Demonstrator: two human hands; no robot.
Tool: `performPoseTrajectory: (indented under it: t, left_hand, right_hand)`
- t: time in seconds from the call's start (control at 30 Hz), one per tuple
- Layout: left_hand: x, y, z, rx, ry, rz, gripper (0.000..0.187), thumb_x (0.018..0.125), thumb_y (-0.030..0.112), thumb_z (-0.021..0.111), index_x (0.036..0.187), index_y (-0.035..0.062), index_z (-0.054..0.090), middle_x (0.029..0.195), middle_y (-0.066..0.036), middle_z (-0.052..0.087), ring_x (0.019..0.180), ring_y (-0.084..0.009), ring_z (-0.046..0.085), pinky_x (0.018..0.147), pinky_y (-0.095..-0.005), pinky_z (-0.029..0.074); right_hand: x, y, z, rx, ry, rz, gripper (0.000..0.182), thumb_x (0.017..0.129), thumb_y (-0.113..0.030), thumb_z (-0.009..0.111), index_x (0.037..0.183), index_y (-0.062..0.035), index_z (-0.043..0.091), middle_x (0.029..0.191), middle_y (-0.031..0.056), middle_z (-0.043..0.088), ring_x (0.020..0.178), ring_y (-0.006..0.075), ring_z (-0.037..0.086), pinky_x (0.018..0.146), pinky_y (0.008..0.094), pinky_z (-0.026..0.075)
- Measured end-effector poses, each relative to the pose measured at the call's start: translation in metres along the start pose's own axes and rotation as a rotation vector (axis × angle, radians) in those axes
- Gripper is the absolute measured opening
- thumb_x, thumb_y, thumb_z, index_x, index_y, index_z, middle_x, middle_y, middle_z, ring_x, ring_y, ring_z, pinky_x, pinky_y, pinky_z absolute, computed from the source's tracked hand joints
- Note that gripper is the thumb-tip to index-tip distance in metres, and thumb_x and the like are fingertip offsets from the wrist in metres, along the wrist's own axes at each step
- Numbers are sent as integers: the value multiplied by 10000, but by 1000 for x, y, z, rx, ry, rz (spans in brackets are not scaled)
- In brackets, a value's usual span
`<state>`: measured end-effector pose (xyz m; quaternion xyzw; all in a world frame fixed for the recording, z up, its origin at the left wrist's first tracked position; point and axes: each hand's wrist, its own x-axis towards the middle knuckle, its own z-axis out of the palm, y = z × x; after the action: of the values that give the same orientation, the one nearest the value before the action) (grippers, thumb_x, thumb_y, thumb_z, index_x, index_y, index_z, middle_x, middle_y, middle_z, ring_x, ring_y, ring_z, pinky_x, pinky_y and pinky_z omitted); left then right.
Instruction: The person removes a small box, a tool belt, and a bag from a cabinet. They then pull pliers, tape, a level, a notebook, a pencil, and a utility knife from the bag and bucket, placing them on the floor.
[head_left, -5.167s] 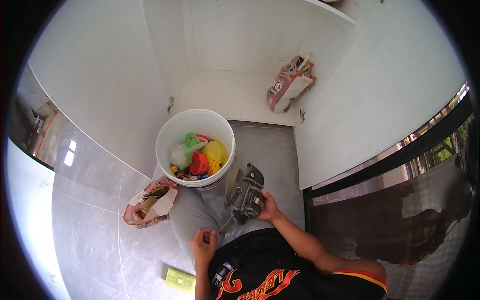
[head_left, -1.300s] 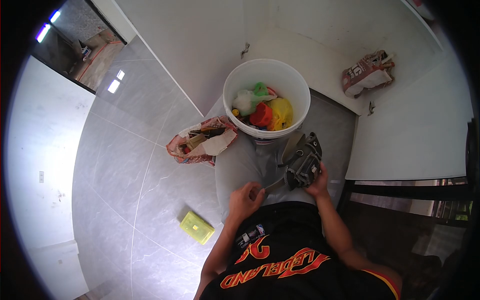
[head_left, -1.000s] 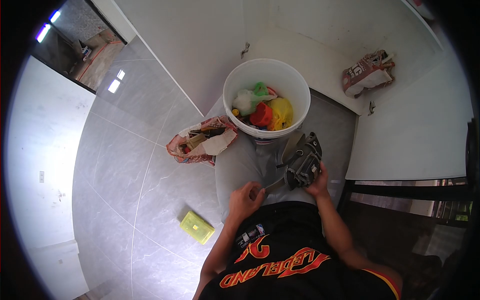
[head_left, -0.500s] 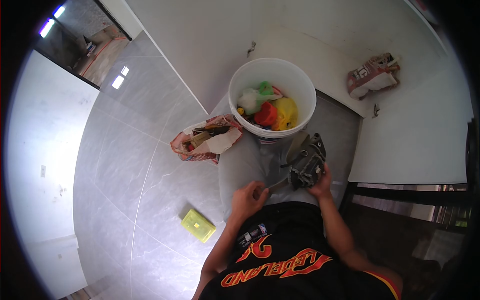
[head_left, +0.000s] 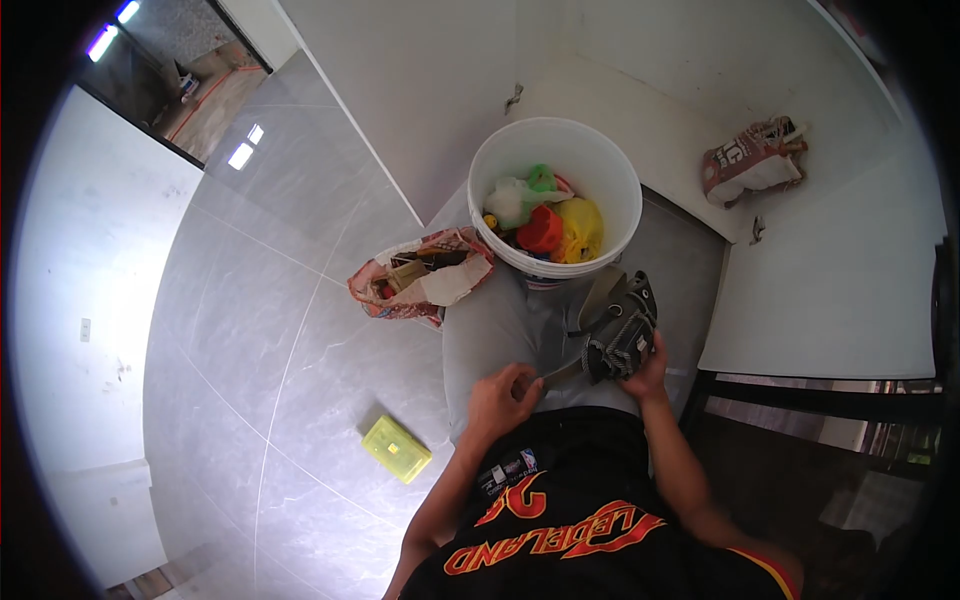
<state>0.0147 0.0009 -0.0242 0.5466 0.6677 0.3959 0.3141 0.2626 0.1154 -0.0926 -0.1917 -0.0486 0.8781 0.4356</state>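
A dark grey tool belt with pale stitching and metal eyelets lies over my lap, its pouch part toward the right. My right hand grips the pouch from its lower right side, fingers partly behind it. A flat strap runs leftward from the pouch to my left hand, which pinches its end between thumb and fingers. Just beyond the belt stands a white bucket, holding a red container, a yellow plastic bag and white and green plastic bags.
Left of my leg sits an open red and white sack with tools inside. A yellow-green case lies on the grey tiled floor. Inside the open white cabinet at right is another sack. A cabinet door stands open behind the bucket.
The whole view has shifted slightly, so most things sit a little further right. Both hands keep their hold on the belt, which looks nearly unmoved.
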Motion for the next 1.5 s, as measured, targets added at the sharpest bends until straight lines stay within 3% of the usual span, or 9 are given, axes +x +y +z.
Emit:
performPoseTrajectory:
  t: [0.87, 0.97, 1.03, 1.07, 1.13, 1.23, 1.3, 1.4, 1.5]
  left_hand:
    - [-1, -4, -2, 43, 16, -1, 210, 762, 223, 685, 868, 57, 613, 624, -75, 603, 524, -177, 597, 502, -297, 466]
    - [-2, -3, -8, 33, -46, -65, 193, 796, 232, 658, 876, 67, 600, 663, -31, 608, 580, -156, 609, 533, -290, 477]
    - [-1, -14, -9, -579, -30, -249, 183, 841, 221, 618, 876, 43, 600, 760, -29, 606, 637, -118, 588, 567, -260, 475]
    - [4, -20, -15, -576, -25, -252, 183, 841, 221, 618, 876, 43, 600, 760, -29, 606, 637, -118, 588, 567, -260, 475]
    - [19, -38, -35, -1184, 254, -403, 218, 872, 235, 586, 933, 26, 587, 845, -21, 578, 685, -106, 560, 602, -242, 474]
    - [43, -64, -57, -902, 481, -424, 361, 874, 364, 570, 967, 15, 575, 889, -42, 575, 677, -104, 541, 577, -240, 465]
    - [54, -79, -75, -635, 380, -564, 483, 859, 485, 538, 937, 11, 583, 822, -41, 591, 636, -94, 531, 565, -234, 460]
    - [69, -84, -90, -494, 228, -563, 551, 844, 562, 503, 896, 21, 591, 738, -33, 597, 595, -89, 527, 525, -221, 432]
    - [88, -78, -94, -512, 306, -469, 495, 853, 516, 526, 895, 29, 602, 673, -26, 592, 530, -85, 503, 471, -202, 379]
  right_hand:
    - [-1, 0, -10, -1, 23, -8, 507, 886, -455, 416, 1253, -116, 503, 1260, 100, 520, 1170, 305, 475, 1009, 474, 343]
    - [1, 0, -16, 12, -28, -27, 511, 888, -456, 411, 1262, -117, 493, 1270, 98, 512, 1178, 302, 468, 1016, 475, 335]
    - [1, 1, -15, -10, -28, -26, 515, 887, -458, 412, 1268, -119, 487, 1277, 96, 506, 1181, 299, 465, 1017, 475, 333]
    - [0, 1, -11, -35, -23, -35, 519, 886, -459, 413, 1274, -120, 481, 1284, 95, 500, 1184, 296, 463, 1018, 475, 332]
    - [-2, 2, -4, -36, -18, -14, 495, 886, -451, 430, 1250, -125, 509, 1250, 86, 530, 1156, 282, 491, 1003, 459, 354]
    - [1, 2, -2, -19, -26, 18, 502, 884, -452, 431, 1261, -128, 498, 1259, 84, 523, 1165, 280, 483, 1007, 456, 350]
    - [3, 1, -5, 5, -36, 31, 534, 884, -461, 415, 1297, -125, 459, 1302, 91, 484, 1202, 292, 448, 1026, 470, 323]
    - [1, 3, -6, 23, -51, 54, 532, 886, -453, 420, 1305, -126, 452, 1314, 89, 474, 1211, 288, 440, 1030, 468, 319]
    - [0, 3, -2, -34, 27, 11, 469, 872, -439, 475, 1219, -130, 543, 1218, 75, 561, 1135, 276, 512, 997, 449, 366]
